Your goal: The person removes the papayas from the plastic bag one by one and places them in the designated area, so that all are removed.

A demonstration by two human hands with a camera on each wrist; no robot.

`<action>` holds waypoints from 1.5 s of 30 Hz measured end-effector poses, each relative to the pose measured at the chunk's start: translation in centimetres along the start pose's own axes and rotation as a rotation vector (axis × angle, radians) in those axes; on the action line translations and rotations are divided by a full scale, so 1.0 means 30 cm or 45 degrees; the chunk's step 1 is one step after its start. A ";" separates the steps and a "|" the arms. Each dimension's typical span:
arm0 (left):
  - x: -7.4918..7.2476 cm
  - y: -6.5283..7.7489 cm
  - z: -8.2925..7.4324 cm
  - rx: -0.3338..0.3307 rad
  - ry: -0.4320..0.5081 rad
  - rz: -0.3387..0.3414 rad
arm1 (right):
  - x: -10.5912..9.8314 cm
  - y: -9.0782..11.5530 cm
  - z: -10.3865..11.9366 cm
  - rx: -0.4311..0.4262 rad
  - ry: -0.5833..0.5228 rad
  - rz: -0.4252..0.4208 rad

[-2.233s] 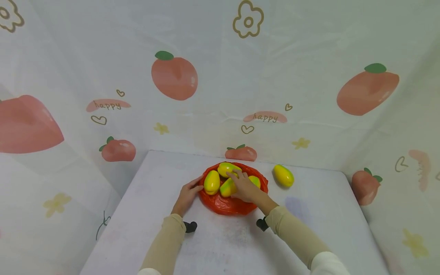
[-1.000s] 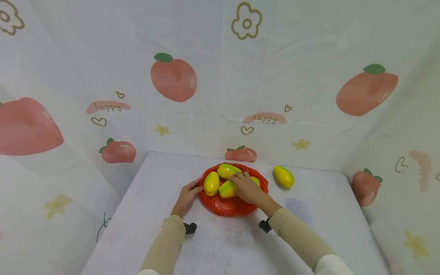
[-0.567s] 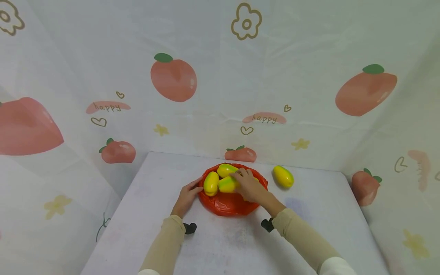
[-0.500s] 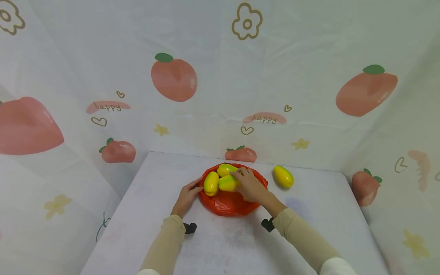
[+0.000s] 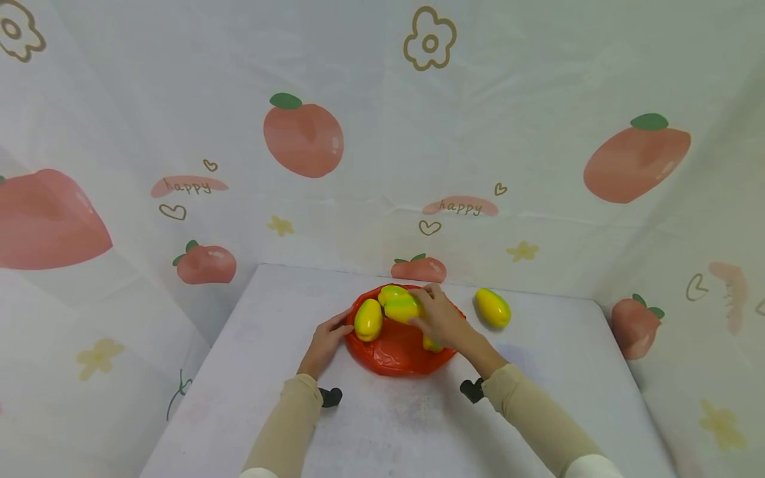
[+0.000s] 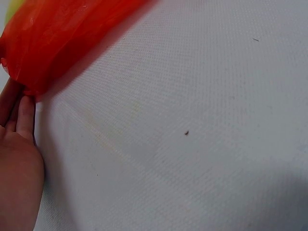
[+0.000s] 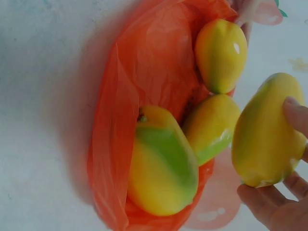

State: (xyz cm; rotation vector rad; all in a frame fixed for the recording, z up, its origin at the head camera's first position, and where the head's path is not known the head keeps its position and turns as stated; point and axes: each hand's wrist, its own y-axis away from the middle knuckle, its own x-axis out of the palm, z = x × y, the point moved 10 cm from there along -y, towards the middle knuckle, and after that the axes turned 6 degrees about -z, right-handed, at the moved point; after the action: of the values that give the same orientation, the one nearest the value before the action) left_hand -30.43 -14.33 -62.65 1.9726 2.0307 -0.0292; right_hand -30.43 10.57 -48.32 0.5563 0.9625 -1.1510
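A red plastic bag [image 5: 394, 352] lies spread wide, its mouth up, with yellow-green mangoes in it. My right hand [image 5: 443, 320] grips one mango [image 7: 267, 134] between thumb and fingers, above the bag's far middle. Inside the bag, one mango [image 5: 368, 320] stands at the left, another [image 5: 390, 292] at the back, and a third [image 5: 431, 343] at the right, partly hidden by my right hand. My left hand [image 5: 323, 340] holds the bag's left rim; in the left wrist view its fingers [image 6: 26, 114] reach behind the red plastic.
One more mango [image 5: 493, 307] lies on the white table [image 5: 239, 372], to the right of the bag near the back edge. A white cloth backdrop [image 5: 370, 226] printed with fruit rises behind the table and along both sides.
My right hand has raised a mango from the bag's middle and moved it back and slightly right, uncovering part of the right-hand mango. My left hand stays at the rim.
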 end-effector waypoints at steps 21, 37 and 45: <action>0.002 -0.002 0.008 -0.040 -0.003 0.000 | -0.132 0.029 -0.121 0.104 0.008 -0.177; 0.000 0.007 -0.015 -0.016 0.021 -0.013 | -0.240 0.065 -0.223 0.149 -0.039 -0.360; 0.001 0.004 -0.007 -0.022 0.019 -0.006 | -0.268 0.081 -0.294 0.184 -0.050 -0.433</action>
State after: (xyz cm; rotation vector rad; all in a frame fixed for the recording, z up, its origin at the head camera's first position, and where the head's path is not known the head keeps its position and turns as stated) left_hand -30.34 -14.25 -62.41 1.9636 2.0379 0.0023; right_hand -31.98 22.46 -46.08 0.4945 0.9682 -1.5393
